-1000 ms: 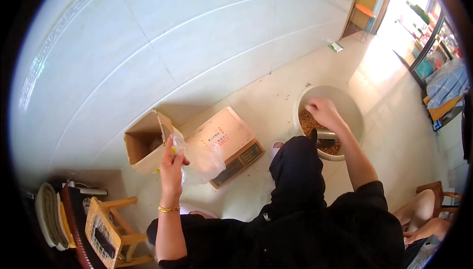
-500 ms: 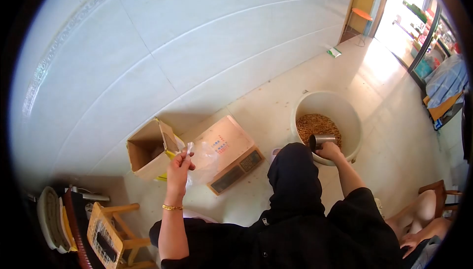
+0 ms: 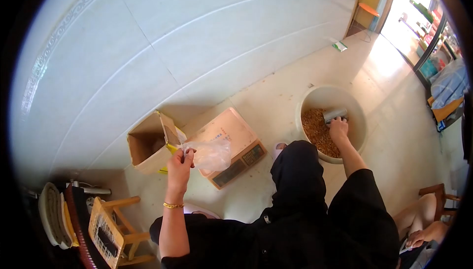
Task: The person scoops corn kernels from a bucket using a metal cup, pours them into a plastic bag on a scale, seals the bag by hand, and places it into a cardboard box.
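My left hand [image 3: 181, 164] pinches the top of a clear plastic bag [image 3: 213, 155], which hangs out to the right, looking puffed. The bag is over a flat tan weighing scale [image 3: 231, 127] with a dark panel along its front. Inside a large pale bucket [image 3: 355, 102], my right hand [image 3: 338, 130] grips a metal cup [image 3: 335, 115] lying tilted against brown grain-like bits [image 3: 315, 127]. The cup's mouth faces away to the left, and I cannot tell how much is in it.
An open cardboard box [image 3: 143, 143] stands left of the scale, by the tiled wall [image 3: 207, 37]. A wooden stool [image 3: 111, 229] is at lower left. Another person's hand [image 3: 416, 239] shows at lower right. A green-white packet [image 3: 339, 46] lies on the floor near the doorway.
My right hand has pushed the metal cup farther into the bucket, toward its far side. The plastic bag has swung up and filled out to the right while my left hand keeps its pinch.
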### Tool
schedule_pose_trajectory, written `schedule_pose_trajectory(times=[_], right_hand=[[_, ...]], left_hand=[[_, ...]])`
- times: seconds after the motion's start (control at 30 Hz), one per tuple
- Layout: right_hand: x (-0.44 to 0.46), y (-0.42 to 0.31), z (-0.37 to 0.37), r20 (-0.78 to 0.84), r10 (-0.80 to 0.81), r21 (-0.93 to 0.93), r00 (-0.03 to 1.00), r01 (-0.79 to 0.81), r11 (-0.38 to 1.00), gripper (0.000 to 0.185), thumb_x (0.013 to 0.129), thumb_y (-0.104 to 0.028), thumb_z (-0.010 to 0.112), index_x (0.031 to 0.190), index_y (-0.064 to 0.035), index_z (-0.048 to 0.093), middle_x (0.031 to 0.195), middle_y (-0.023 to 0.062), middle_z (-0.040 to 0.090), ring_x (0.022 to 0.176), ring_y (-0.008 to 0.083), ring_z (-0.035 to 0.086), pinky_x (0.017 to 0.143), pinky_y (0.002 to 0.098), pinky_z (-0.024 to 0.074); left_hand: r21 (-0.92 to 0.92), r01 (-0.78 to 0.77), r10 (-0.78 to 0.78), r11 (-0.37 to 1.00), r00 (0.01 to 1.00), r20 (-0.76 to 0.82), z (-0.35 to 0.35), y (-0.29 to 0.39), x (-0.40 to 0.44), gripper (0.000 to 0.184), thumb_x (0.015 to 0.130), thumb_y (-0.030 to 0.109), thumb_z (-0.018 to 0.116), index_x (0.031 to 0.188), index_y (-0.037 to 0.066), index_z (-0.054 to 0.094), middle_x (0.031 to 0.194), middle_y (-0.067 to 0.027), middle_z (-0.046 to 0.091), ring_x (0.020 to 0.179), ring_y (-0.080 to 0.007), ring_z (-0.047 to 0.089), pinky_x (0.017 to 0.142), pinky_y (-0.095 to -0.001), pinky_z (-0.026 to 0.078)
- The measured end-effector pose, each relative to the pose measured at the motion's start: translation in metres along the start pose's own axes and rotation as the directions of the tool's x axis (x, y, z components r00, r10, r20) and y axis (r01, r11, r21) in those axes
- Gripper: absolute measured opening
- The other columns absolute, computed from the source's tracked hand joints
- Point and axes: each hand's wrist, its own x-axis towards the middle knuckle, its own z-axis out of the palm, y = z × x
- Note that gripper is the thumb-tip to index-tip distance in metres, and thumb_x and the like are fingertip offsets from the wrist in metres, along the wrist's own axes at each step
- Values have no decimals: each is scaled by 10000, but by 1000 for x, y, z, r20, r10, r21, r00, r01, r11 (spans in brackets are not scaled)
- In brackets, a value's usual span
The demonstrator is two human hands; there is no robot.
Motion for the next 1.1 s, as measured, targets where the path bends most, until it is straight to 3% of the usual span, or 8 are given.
schedule_pose_trajectory(times=[0.13,0.27,0.7,0.77,0.8,0.87,0.97,1.1], right_hand=[[-1,-32,12,311,-128,-170,942,188,967,250,832,-203,543,960,-40,684,1005,173,625,1010,374,538,819,432,472],[-14,-33,17,386,-262,-23,885,292,956,320,842,-277,512,935,-23,682,949,180,655,966,371,580,800,453,482],[-28,6,22,241,-292,379,925,187,906,352,857,-350,540,903,-26,668,891,191,650,859,327,621,744,448,480],[-28,11,16,353,-145,669,925,-141,729,335,846,-325,579,849,3,646,776,162,637,758,307,610,682,411,494],[-29,14,14,352,-146,670,925,-140,729,335,846,-325,579,849,3,646,776,162,637,758,307,610,682,411,494],[-31,18,-2,501,-64,823,863,-452,345,333,859,-314,586,827,18,596,713,102,569,680,268,568,635,374,499],[-34,29,-29,623,-90,781,777,-613,117,353,891,-319,557,867,33,548,807,107,551,703,249,573,677,404,530],[-36,44,-19,674,-129,732,727,-682,-18,371,869,-344,586,923,18,531,823,124,502,725,262,556,646,401,531]], left_hand=[[9,-4,4,1000,1000,2,2,-6,6,181,910,177,568,911,2,616,649,47,466,587,-42,415,549,-202,352],[26,0,0,1000,1000,12,7,-4,8,171,904,171,575,929,7,616,642,48,464,586,-40,418,556,-199,362],[26,66,-67,997,998,15,7,-1,8,258,920,252,557,895,4,623,623,33,489,565,-41,455,548,-208,420],[-20,77,-77,997,997,16,6,-2,7,274,930,262,543,891,3,625,620,34,485,565,-42,451,549,-206,416],[-3,74,-74,997,997,17,5,-2,6,265,932,252,539,890,6,627,616,37,480,564,-42,446,550,-203,411],[13,68,-68,998,998,16,4,-2,7,256,933,242,535,889,8,630,612,39,475,563,-42,440,551,-200,407],[42,53,-55,998,998,26,5,-1,6,244,932,233,537,893,13,635,607,46,460,561,-38,423,536,-198,388],[138,21,-26,990,999,35,8,-4,8,223,925,216,546,965,20,643,600,57,445,533,-32,391,498,-204,350]])
